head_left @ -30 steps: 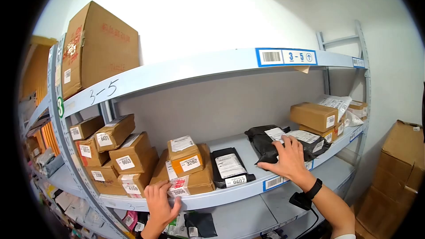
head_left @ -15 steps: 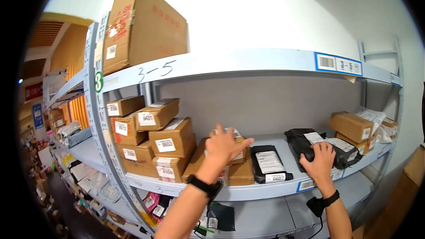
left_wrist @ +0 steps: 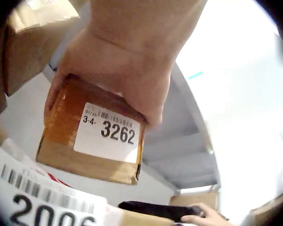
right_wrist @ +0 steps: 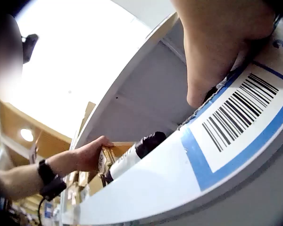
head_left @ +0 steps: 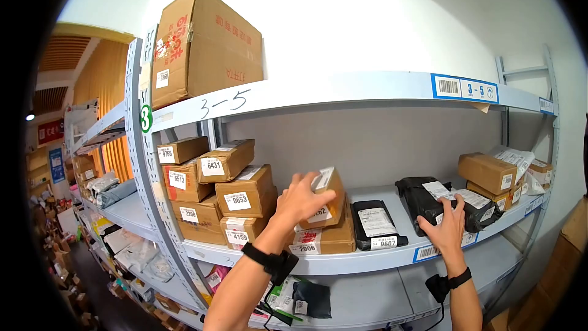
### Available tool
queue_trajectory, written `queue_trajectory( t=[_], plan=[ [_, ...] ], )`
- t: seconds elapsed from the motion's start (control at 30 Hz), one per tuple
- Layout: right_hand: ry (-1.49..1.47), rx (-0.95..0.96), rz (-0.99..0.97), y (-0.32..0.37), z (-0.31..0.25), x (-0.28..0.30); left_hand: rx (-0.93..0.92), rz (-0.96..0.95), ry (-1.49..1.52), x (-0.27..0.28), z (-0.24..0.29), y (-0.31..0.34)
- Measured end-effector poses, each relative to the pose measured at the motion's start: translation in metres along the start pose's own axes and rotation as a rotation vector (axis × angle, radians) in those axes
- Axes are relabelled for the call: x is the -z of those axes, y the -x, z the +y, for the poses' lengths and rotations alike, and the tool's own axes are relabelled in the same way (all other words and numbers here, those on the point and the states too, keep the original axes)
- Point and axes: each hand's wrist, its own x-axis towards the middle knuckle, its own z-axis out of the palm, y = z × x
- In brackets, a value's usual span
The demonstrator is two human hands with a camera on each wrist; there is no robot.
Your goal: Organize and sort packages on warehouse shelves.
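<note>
My left hand (head_left: 298,201) grips a small cardboard box (left_wrist: 96,139) labelled 3262, thumb on one side and fingers on the other. The box is tilted, over the wider cardboard box (head_left: 343,236) labelled 2006; in the left wrist view a gap shows between them. To its right lies a flat black parcel (head_left: 375,223) labelled 0607. My right hand (head_left: 448,230) rests on a black plastic-wrapped parcel (head_left: 411,194) near the shelf's front edge, fingers spread over it and thumb toward the left. In the right wrist view, the right hand (right_wrist: 221,52) hides most of that parcel.
Stacked cardboard boxes (head_left: 239,199) stand left of my left hand, beside the shelf's upright post (head_left: 136,110). More boxes (head_left: 487,171) and a white bag fill the right end. An upper shelf beam (head_left: 343,89) runs above, with a big carton (head_left: 223,49) on it.
My left hand has gone from the front edge of box 2006 up to box 3262, gripped it and tilted it up. The right hand stays on the black parcel. The view has turned left.
</note>
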Motion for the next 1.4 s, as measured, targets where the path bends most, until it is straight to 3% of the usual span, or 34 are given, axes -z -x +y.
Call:
queue_trajectory(
  t=[0.03,0.1,0.17,0.3,0.37,0.43,0.57,0.73,0.83,0.87,0.97,1.07,1.1,1.23,1.3,1.4],
  plan=[
    [-0.003,0.014,-0.010,-0.001,0.001,-0.001,-0.005,-0.004,0.001,0.006,0.005,0.012],
    [-0.004,0.027,-0.014,-0.004,0.002,0.002,-0.235,0.137,0.072,0.025,0.015,0.041],
    [-0.002,0.165,0.053,-0.007,0.000,0.004,-0.303,0.159,0.127,0.044,0.014,0.075],
    [-0.017,0.328,0.126,-0.025,-0.033,0.024,-0.532,0.248,0.188,0.074,-0.027,0.125],
    [-0.133,0.392,0.202,-0.033,-0.056,0.032,-0.411,0.282,0.401,0.088,-0.032,0.149],
    [-0.250,0.410,0.228,-0.040,-0.085,0.034,-0.395,0.374,0.353,0.102,-0.052,0.160],
    [-0.448,0.319,-0.029,-0.044,-0.149,-0.001,-0.333,0.441,0.414,0.110,-0.069,0.175],
    [-0.377,0.272,-0.350,-0.001,-0.216,-0.061,-0.289,0.463,0.383,0.111,-0.080,0.191],
    [-0.461,0.207,-0.599,0.001,-0.229,-0.062,-0.265,0.476,0.289,0.116,-0.096,0.204],
    [-0.450,0.270,-0.584,-0.002,-0.227,-0.061,-0.264,0.477,0.331,0.117,-0.101,0.206],
    [-0.365,0.205,-0.648,-0.014,-0.224,-0.072,-0.207,0.498,0.368,0.117,-0.108,0.212],
    [-0.502,0.123,-0.980,-0.031,-0.219,-0.085,-0.193,0.504,0.426,0.115,-0.110,0.210],
    [-0.504,0.119,-0.984,-0.031,-0.218,-0.092,-0.190,0.500,0.424,0.115,-0.110,0.210],
    [-0.542,0.290,-1.099,-0.025,-0.216,-0.102,-0.206,0.451,0.346,0.117,-0.113,0.215],
    [-0.369,0.534,-1.024,-0.027,-0.215,-0.098,-0.199,0.447,0.334,0.117,-0.117,0.218],
    [-0.449,0.599,-0.972,-0.031,-0.203,-0.113,-0.203,0.438,0.332,0.120,-0.120,0.220]
  ],
)
